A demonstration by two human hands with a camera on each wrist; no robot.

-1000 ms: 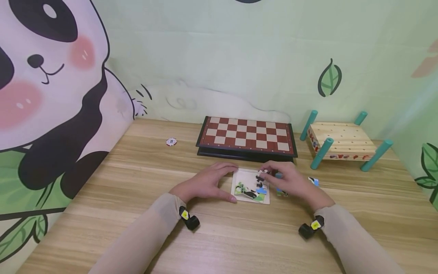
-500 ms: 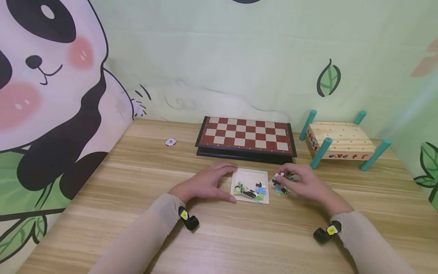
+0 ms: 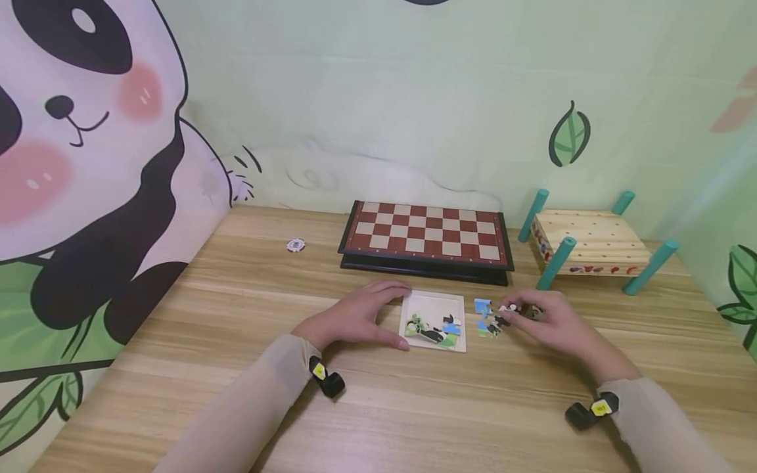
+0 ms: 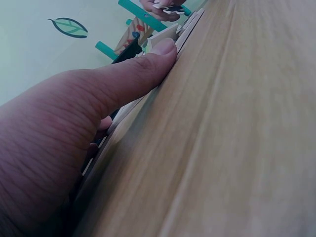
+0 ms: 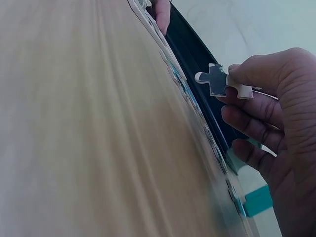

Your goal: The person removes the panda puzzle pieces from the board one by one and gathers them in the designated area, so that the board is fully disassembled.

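Note:
In the head view, my left hand (image 3: 357, 315) lies along the left side of a square white puzzle tray (image 3: 434, 297). Its straight thumb (image 4: 133, 74) touches the near left corner, and the other fingers reach toward the far left corner. Several joined pieces with green, black and blue print lie in the tray's near part. To the right of the tray, my right hand (image 3: 550, 318) pinches a jigsaw piece (image 5: 216, 81) between thumb and fingers, raised off the table. Loose jigsaw pieces (image 3: 483, 306) lie between that hand and the tray; some are hidden under the hand.
A red and white checkered board (image 3: 426, 233) on a black case stands behind the tray. At the back right is a wooden pegboard stand (image 3: 591, 240) with teal legs. A poker chip (image 3: 296, 245) lies at the back left. A panda-print wall covering rises behind.
My right hand has moved right, from over the tray to the loose pieces, carrying the jigsaw piece. Loose pieces it covered now show. My left hand stays put.

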